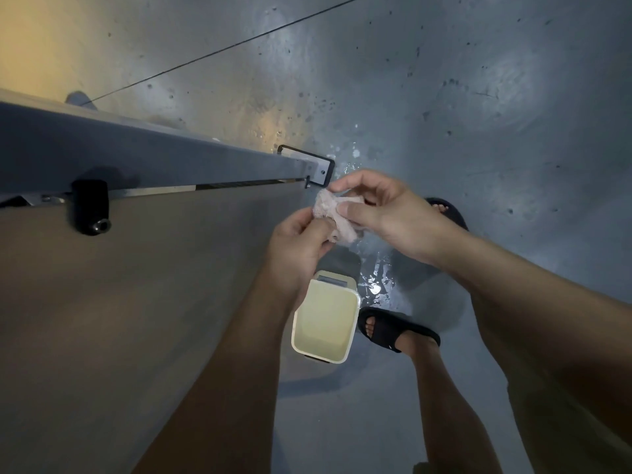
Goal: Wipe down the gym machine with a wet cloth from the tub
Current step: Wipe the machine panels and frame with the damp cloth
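A small pale pinkish cloth (328, 213) is bunched between both hands, above the floor. My left hand (297, 244) grips its lower end from below. My right hand (379, 210) pinches its upper part with thumb and fingers. Directly beneath them a cream rectangular tub (352, 316) stands on the floor, its inside looking pale and smooth. The gym machine's grey column (136, 152) runs from the left edge down to a base plate (321, 165), with a black knob (90, 206) on its side rail.
Water is splashed on the grey floor (374, 285) right of the tub and near the base plate. My feet in black slides stand close by, one (393, 328) beside the tub, one (448, 210) partly behind my right hand. A broad grey machine panel (119, 302) fills the left.
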The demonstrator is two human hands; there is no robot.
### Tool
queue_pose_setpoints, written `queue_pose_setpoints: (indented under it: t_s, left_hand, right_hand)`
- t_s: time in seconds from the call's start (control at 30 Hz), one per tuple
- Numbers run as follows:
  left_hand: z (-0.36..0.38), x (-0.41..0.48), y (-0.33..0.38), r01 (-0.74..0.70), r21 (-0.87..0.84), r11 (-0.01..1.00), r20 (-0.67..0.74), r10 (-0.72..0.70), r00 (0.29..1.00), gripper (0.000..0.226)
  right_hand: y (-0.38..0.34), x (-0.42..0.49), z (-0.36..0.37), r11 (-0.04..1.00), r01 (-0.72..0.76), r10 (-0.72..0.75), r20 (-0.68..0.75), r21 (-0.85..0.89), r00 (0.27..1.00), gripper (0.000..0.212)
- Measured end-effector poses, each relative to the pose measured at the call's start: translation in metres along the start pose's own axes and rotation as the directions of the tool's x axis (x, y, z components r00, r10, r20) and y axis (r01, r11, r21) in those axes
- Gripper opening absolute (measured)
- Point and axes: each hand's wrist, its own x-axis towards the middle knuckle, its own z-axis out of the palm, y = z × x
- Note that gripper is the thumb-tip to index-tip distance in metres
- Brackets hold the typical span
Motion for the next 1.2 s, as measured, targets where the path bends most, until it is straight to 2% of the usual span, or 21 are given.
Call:
queue_pose_setpoints:
  t_s: [0.07,0.1,0.17,0.27,0.33,0.43,0.5,0.57,0.7,0.77,0.87,1.0,1.07,1.2]
  left_hand:
    - [-0.002,0.004,-0.002,-0.032,0.033,0.999,-0.056,0.034,0.998,0.021]
    - [-0.004,0.006,-0.004,-0.031,0.011,0.999,-0.072,0.032,0.997,0.021]
    - [-0.011,0.010,-0.005,-0.049,-0.018,0.999,-0.103,0.047,0.994,0.019]
    - [-0.017,0.014,-0.003,-0.057,0.061,0.997,-0.234,0.070,0.970,0.021]
    - [-0.022,0.018,-0.002,-0.077,0.259,0.963,-0.299,0.155,0.942,0.018]
    - [-0.032,0.018,0.002,-0.161,0.576,0.802,-0.242,0.355,0.903,0.008]
    - [-0.036,0.015,0.006,-0.220,0.766,0.604,-0.140,0.491,0.860,0.013]
    - [-0.039,0.010,0.013,-0.203,0.880,0.429,-0.076,0.550,0.832,0.023]
    - [-0.051,-0.002,0.018,-0.199,0.961,0.191,0.029,0.649,0.760,0.031]
    - [-0.057,-0.004,0.012,-0.184,0.977,0.104,0.068,0.670,0.739,0.032]
    - [-0.060,-0.008,0.005,-0.206,0.978,0.022,0.133,0.697,0.705,0.027]
    - [-0.061,-0.019,0.005,-0.240,0.971,0.004,0.154,0.757,0.635,0.032]
    - [-0.060,-0.032,0.011,-0.249,0.968,0.043,0.128,0.765,0.632,0.035]
    - [-0.055,-0.073,0.033,-0.281,0.949,0.142,0.072,0.772,0.632,0.038]
  right_hand:
    - [0.002,0.005,0.003,0.987,-0.013,-0.003,-0.102,-0.158,0.995,0.022]
    - [0.003,0.007,0.005,0.983,-0.027,0.008,-0.107,-0.180,0.994,0.025]
    - [0.004,0.009,0.008,0.983,-0.051,0.047,-0.026,-0.177,0.999,0.031]
    - [0.006,0.013,0.016,0.995,-0.069,0.075,0.089,-0.071,0.993,0.024]
    - [0.011,0.017,0.023,0.993,-0.108,0.102,0.088,0.058,0.991,0.018]
    - [0.021,0.032,0.034,0.989,-0.136,0.138,-0.044,0.058,0.989,0.022]
    - [0.028,0.050,0.039,0.991,-0.136,0.133,-0.185,-0.002,0.974,0.015]
    - [0.036,0.075,0.044,0.989,-0.150,0.142,-0.291,-0.006,0.946,0.009]
    - [0.046,0.131,0.057,0.986,-0.162,0.156,-0.432,0.024,0.888,0.014]
    - [0.052,0.155,0.064,0.984,-0.176,0.158,-0.476,0.006,0.865,0.016]
    - [0.058,0.178,0.082,0.980,-0.197,0.164,-0.432,-0.032,0.887,0.020]
    - [0.058,0.173,0.095,0.985,-0.166,0.136,-0.375,-0.048,0.917,0.029]
    - [0.032,0.151,0.104,0.991,-0.115,0.086,-0.345,-0.066,0.935,0.040]
    - [-0.007,0.113,0.122,0.994,-0.013,-0.021,-0.295,-0.113,0.955,0.040]
